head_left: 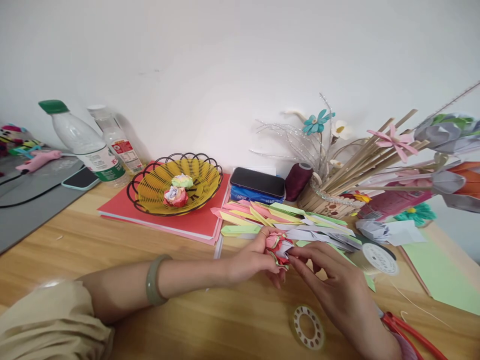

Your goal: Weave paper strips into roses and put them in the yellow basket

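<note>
A small folded paper flower (279, 246) in red, pink, white and green is held above the wooden table. My left hand (255, 259) is closed around its left side, thumb in front. My right hand (330, 277) pinches the flower's right edge between thumb and fingers; the exact spot is partly hidden. Just behind both hands lies a pile of folded paper strips (258, 214) in pink, yellow, green and white. Two similar paper flowers (176, 196) rest in a yellow woven basket (204, 185) to the left.
Red paper sheets (123, 210) lie under the basket. Two plastic bottles (84, 140) stand at the left. A phone (257, 182) tops a blue packet. A tape roll (308, 327), thread spool (375, 259) and red-handled scissors (408, 330) lie near my right hand. A decorated basket (322, 202) holds sticks.
</note>
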Motion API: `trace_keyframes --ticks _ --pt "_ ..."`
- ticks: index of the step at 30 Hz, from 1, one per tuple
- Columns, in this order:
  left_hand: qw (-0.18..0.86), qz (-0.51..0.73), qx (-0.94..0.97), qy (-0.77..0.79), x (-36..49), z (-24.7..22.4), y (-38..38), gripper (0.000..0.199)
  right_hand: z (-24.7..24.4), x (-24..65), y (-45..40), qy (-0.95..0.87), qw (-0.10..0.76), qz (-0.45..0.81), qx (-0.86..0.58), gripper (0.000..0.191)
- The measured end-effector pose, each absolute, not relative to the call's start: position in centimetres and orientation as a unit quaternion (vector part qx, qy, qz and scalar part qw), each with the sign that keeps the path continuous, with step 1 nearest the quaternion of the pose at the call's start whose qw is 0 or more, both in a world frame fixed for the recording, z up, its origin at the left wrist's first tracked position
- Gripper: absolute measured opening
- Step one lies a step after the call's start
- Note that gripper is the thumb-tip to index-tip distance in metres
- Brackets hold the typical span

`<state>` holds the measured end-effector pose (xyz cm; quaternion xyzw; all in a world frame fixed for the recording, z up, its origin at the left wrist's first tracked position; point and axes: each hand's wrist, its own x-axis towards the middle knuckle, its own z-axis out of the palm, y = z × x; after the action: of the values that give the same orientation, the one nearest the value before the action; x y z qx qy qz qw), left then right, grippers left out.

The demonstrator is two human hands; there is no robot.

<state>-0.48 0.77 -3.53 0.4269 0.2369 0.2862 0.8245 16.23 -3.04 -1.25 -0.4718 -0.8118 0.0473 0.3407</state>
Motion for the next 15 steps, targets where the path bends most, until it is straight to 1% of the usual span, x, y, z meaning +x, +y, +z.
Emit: trace_keyframes --ticks 6,9,12,15 --pt "0.824 0.283 0.425 0.246 -0.4 -3.5 0.8 0.06 -0.9 16.2 -3.1 -0.838 0.304 0.029 -0.452 0.007" --pt "0.831 0.272 0.407 0.266 -0.5 -2.9 0.8 0.057 -0.9 16.2 -3.1 -0.847 0.289 0.029 -0.445 0.01" --pt "0.838 0.259 0.394 0.273 -0.7 -2.3 0.8 0.054 -0.9 16.2 -3.0 -0.855 0.294 0.025 -0.427 0.01" --pt "0.845 0.252 0.386 0.271 -0.8 -2.0 0.8 0.054 -0.8 16.3 -2.9 -0.853 0.305 0.06 -0.42 0.013"
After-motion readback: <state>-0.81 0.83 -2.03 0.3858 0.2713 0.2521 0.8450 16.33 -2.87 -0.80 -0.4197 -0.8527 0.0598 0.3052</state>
